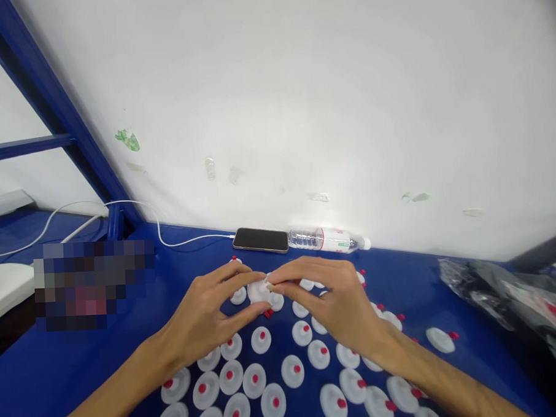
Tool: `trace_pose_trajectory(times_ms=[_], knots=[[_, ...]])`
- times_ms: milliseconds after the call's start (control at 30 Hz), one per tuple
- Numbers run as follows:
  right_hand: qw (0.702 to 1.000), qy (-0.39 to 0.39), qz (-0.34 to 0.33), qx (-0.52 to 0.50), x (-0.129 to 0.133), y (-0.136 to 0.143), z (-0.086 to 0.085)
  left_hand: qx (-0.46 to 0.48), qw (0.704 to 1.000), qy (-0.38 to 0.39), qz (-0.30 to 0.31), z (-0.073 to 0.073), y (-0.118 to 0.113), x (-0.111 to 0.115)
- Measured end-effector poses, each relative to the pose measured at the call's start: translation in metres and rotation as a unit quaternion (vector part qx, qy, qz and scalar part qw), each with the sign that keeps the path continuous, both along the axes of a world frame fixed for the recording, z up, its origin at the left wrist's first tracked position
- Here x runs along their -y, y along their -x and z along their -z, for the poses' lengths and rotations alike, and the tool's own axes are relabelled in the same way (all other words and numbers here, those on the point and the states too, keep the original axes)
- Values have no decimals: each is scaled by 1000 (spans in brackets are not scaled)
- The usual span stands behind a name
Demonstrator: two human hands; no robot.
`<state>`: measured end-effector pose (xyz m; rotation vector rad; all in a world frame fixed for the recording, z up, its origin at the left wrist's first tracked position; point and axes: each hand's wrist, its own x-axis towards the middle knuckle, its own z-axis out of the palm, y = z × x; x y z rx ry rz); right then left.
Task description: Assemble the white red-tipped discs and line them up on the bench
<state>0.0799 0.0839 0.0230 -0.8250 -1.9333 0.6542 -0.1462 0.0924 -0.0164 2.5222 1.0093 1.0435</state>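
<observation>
Between the thumb and forefinger of my left hand (213, 303) is a white translucent plastic disc (256, 292). My right hand (330, 295) pinches at the disc's middle with thumb and forefinger, and its fingertips hide the spot they grip. Just below the left thumb lie small red pieces (268, 313). Many similar discs with red tips, such as this one (261, 339), are spread over the blue table (138, 288) under and around both hands. Some discs are partly covered by my hands and forearms.
Against the white wall lie a phone (261, 240) on a white cable (196, 238) and a clear water bottle (328, 239). Dark fabric with plastic wrap (507, 303) is piled at the right. A blue metal frame post (56, 101) rises at the left, near a blurred-out patch.
</observation>
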Motion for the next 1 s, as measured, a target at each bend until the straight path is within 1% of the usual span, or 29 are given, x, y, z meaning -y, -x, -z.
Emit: trace_pose_trajectory(times_ms=[100,200,300,400,467,567,633,700,767,833,900,1000], knots=[[1000,1,4,23,-1,-2,-2,10,1000,0,5,-2,-1,1],[1000,11,-16,23,0,-1,4,7,1000,18,9,0,-2,1],[1000,18,-17,12,1,1,10,14,999,33,21,3,-3,2],[999,24,-21,19,1,-2,8,18,999,28,38,1,-2,3],[999,18,-24,44,1,-6,4,8,998,49,38,-3,-1,4],[990,35,-21,132,4,-13,4,-29,996,80,19,-5,0,2],[976,62,-22,207,8,-15,12,-71,995,73,15,-1,1,-2],[960,80,-23,267,13,-15,24,-119,991,62,15,7,2,-5],[947,84,-23,309,17,-12,36,-159,986,56,5,17,3,-8],[937,81,-20,339,19,-10,43,-189,981,51,-9,25,4,-11],[930,70,-13,362,20,-10,43,-198,979,46,-11,31,4,-12],[927,47,10,372,18,-14,31,-187,981,61,0,28,2,-12]])
